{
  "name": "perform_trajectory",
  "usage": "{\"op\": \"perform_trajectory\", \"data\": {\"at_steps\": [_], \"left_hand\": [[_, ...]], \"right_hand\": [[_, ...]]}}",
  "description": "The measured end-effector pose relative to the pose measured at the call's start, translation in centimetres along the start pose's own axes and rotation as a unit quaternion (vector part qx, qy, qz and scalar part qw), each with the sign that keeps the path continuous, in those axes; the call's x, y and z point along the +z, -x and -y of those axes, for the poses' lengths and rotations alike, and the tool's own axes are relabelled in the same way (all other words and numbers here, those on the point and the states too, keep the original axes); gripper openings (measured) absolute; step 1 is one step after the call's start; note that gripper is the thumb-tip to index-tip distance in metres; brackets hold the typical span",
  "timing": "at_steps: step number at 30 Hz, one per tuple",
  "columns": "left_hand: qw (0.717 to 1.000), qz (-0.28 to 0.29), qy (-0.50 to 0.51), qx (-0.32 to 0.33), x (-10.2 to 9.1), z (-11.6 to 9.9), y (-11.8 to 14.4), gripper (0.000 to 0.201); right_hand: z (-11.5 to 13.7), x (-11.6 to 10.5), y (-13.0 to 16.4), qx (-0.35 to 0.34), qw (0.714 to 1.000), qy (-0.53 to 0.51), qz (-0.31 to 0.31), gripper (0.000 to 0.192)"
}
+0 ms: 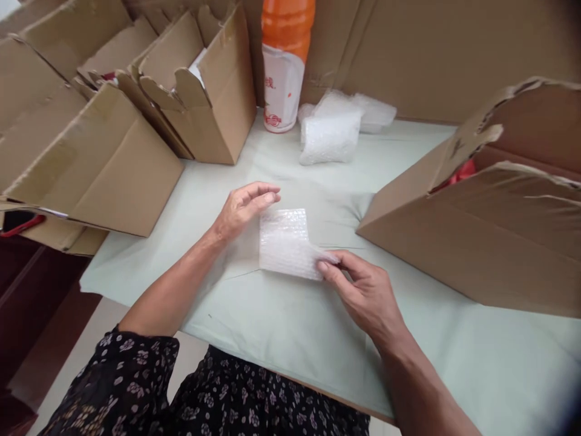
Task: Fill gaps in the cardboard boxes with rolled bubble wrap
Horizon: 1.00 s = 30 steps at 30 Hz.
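Note:
A small square piece of bubble wrap (285, 242) lies on the pale green tabletop in front of me. Its right corner is pinched between the thumb and fingers of my right hand (365, 290), which lifts that corner slightly. Just past the upper left edge of the wrap hovers my left hand (249, 209), palm turned inward, thumb and fingers stretched out and holding nothing. Whether the wrap is a flat bag or a folded sheet I cannot tell.
Open cardboard boxes (113, 157) crowd the left side. Another open box (467, 242) with something red inside stands at the right. At the back are a bottle with an orange top (285, 66) and a heap of bubble wrap (331, 136), before a cardboard wall (431, 54).

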<state>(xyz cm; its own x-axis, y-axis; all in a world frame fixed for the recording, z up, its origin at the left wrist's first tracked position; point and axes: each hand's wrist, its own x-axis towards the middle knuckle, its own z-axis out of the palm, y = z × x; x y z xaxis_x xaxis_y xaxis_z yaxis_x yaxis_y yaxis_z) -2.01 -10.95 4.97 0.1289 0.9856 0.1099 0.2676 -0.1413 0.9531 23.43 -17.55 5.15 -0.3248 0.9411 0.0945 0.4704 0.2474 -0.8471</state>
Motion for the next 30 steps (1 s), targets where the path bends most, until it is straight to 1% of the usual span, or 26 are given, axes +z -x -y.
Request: {"op": "perform_trajectory", "data": {"at_steps": [2, 4, 5, 8, 11, 12, 14, 16, 17, 19, 21, 23, 24, 26, 29, 30], "left_hand": [[0.997, 0.063, -0.036, -0.028, -0.1, -0.9, 0.5, 0.046], [0.985, 0.133, -0.095, -0.045, 0.2, -1.3, 0.9, 0.044], [0.978, 0.158, -0.124, -0.049, 0.4, -1.3, 1.1, 0.040], [0.963, 0.193, -0.181, -0.054, 0.9, -1.1, 1.4, 0.031], [0.957, 0.197, -0.209, -0.051, 1.0, -0.8, 1.3, 0.030], [0.954, 0.195, -0.222, -0.047, 0.9, -0.7, 1.2, 0.030], [0.948, 0.195, -0.247, -0.036, 0.9, -0.6, 1.1, 0.031], [0.945, 0.189, -0.266, -0.023, 1.0, -0.8, 1.1, 0.030], [0.945, 0.175, -0.277, -0.011, 1.1, -1.1, 1.3, 0.029], [0.943, 0.134, -0.304, 0.031, 1.3, -1.9, 2.0, 0.028], [0.933, 0.105, -0.331, 0.092, 1.5, -3.0, 3.4, 0.027], [0.921, 0.116, -0.343, 0.141, 2.0, -4.0, 5.5, 0.028], [0.917, 0.129, -0.346, 0.153, 2.4, -4.2, 6.7, 0.030], [0.917, 0.139, -0.345, 0.147, 3.3, -4.3, 9.0, 0.029], [0.944, 0.105, -0.292, 0.111, 4.7, -3.5, 11.9, 0.025], [0.954, 0.095, -0.265, 0.099, 5.2, -3.3, 12.6, 0.025]], "right_hand": [[-0.7, 0.6, -0.2, 0.029, 0.999, -0.008, -0.016, 0.018], [-1.5, 1.7, -0.4, 0.033, 0.999, 0.025, -0.022, 0.018], [-1.8, 2.3, -0.4, 0.026, 0.998, 0.053, -0.024, 0.018], [-2.1, 3.3, -0.4, -0.017, 0.990, 0.135, -0.036, 0.023], [-1.3, 2.8, 0.0, -0.081, 0.977, 0.184, -0.063, 0.033], [-1.0, 2.5, 0.2, -0.107, 0.973, 0.196, -0.057, 0.034], [-0.5, 2.1, 0.4, -0.156, 0.964, 0.215, -0.006, 0.034], [-0.6, 2.2, 0.5, -0.185, 0.952, 0.237, 0.055, 0.031], [-0.8, 2.4, 0.5, -0.193, 0.947, 0.247, 0.071, 0.028], [-1.4, 2.8, 0.3, -0.201, 0.944, 0.255, 0.069, 0.023], [-1.8, 2.7, 0.1, -0.207, 0.944, 0.252, 0.053, 0.023], [-1.6, 2.1, 0.0, -0.213, 0.942, 0.256, 0.050, 0.023], [-1.3, 1.6, 0.1, -0.213, 0.939, 0.263, 0.056, 0.022], [-0.7, 0.5, 0.5, -0.212, 0.932, 0.279, 0.090, 0.023], [-0.4, -0.6, 1.7, -0.198, 0.923, 0.293, 0.153, 0.025], [-0.5, -0.8, 2.3, -0.195, 0.922, 0.293, 0.161, 0.026]]}}
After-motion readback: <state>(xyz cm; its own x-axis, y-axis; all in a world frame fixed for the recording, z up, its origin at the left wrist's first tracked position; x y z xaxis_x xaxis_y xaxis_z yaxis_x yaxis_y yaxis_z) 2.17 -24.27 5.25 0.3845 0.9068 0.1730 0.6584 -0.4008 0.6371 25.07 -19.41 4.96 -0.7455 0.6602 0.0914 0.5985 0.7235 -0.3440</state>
